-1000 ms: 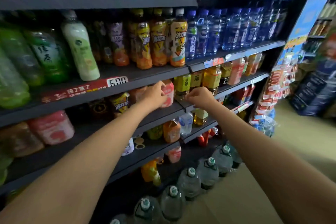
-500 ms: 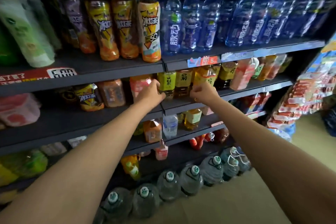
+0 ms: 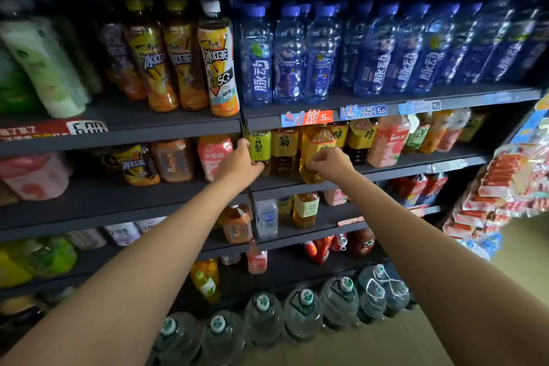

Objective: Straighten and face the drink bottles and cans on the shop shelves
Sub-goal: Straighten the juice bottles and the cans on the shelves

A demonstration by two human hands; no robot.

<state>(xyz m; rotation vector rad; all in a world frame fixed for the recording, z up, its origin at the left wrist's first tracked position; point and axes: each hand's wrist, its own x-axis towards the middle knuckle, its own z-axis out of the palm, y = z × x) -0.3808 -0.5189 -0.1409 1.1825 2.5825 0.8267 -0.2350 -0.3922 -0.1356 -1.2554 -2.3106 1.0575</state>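
Note:
Both my arms reach to the second shelf [image 3: 401,168] of a dark drinks rack. My left hand [image 3: 239,165] curls round a bottle with a yellow-green label [image 3: 260,145] at the left end of that row. My right hand [image 3: 328,163] pinches an amber tea bottle with a yellow label [image 3: 315,142], which stands tilted forward of its neighbours. Between them stands another yellow-labelled tea bottle [image 3: 284,144]. To the right follow more yellow-labelled teas [image 3: 361,135] and a pink bottle [image 3: 389,141].
Blue water bottles [image 3: 320,53] fill the shelf above, with orange iced-tea bottles [image 3: 218,59] to their left. Large water jugs [image 3: 301,313] line the floor. A rack of red snack packs [image 3: 505,187] hangs at the right. Small bottles [image 3: 304,209] stand on the shelf below.
The view has moved closer and shifted left. My left hand went from the pink bottle to the yellow-green labelled one. My right hand has taken the amber bottle and drawn it forward.

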